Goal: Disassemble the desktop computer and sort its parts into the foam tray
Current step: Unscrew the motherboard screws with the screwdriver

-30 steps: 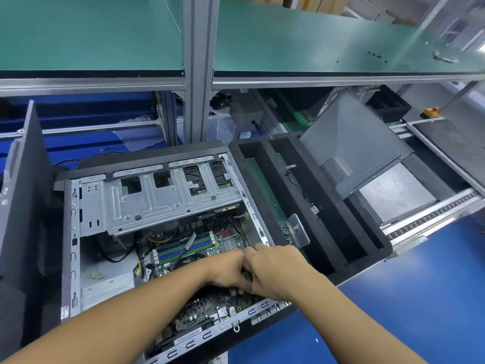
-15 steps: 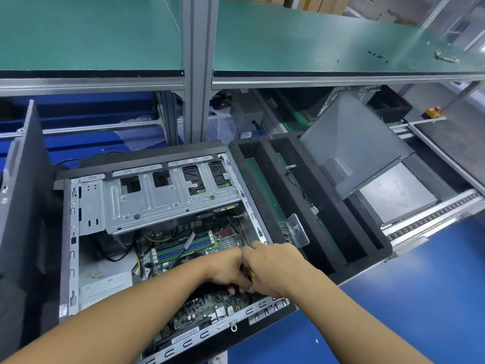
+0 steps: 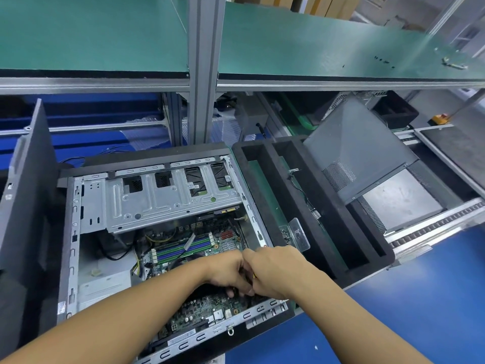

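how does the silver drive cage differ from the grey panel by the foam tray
The drive cage is silver and sits inside the case; the grey panel is dark and tilted outside it. The cage has large cut-outs, the panel a perforated patch. Both are sheet metal.

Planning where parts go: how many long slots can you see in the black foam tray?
2. One narrow slot runs along the foam tray's left side, next to the computer case; a wider slot lies right of it. The grey panel may hide more.
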